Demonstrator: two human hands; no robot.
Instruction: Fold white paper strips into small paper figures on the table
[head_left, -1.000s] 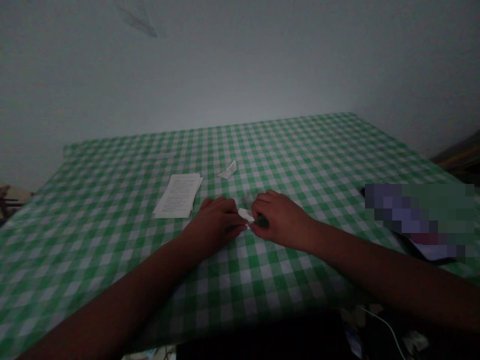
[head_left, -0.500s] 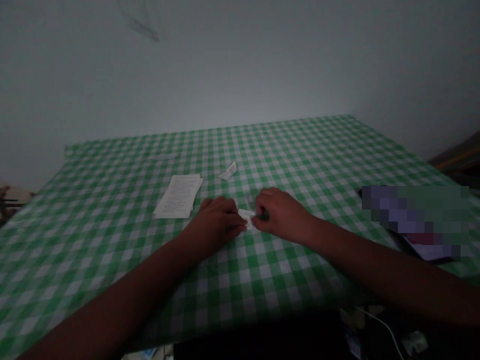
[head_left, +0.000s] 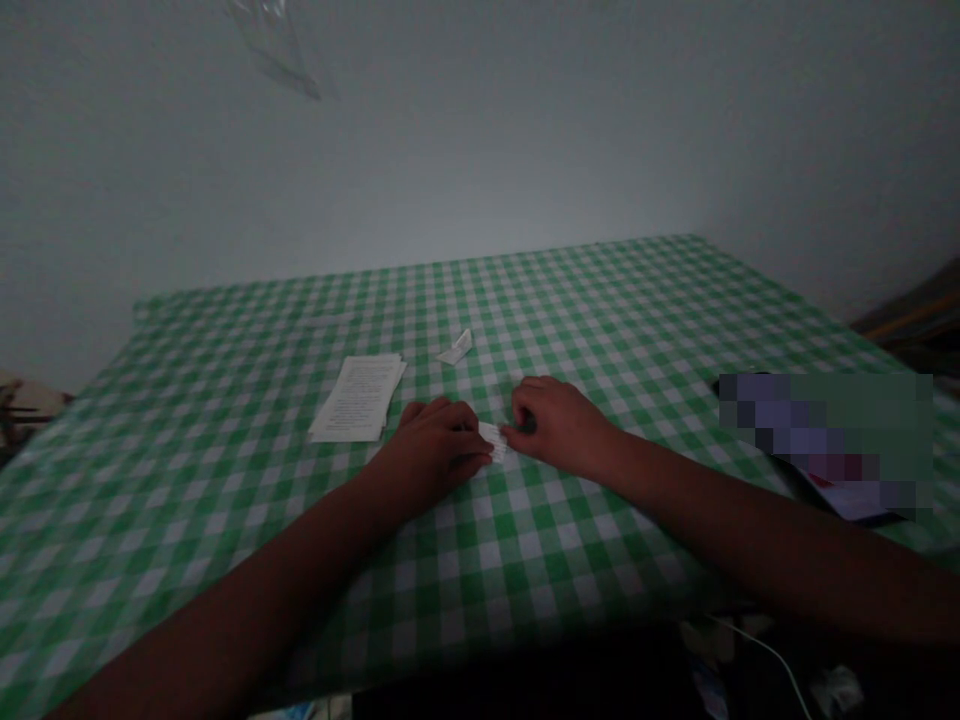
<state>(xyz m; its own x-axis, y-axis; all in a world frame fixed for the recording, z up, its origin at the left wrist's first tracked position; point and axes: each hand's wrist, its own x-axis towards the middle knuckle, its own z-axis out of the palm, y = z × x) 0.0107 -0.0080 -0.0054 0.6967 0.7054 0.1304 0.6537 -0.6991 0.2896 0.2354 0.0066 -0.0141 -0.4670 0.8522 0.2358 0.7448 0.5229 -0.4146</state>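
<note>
On the green gingham tabletop, you have one stack of printed sheets at far left, beside your left hand. Its fingers press together on one small white paper strip. One folded paper scrap lies beyond. Your right hand pinches the strip's other end, its fingers curled beside one small dark object.

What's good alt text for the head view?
A person's left hand and right hand meet at a small white paper piece on a green-and-white gingham tablecloth. A stack of printed sheets and a small folded paper scrap lie beyond the hands.
</note>
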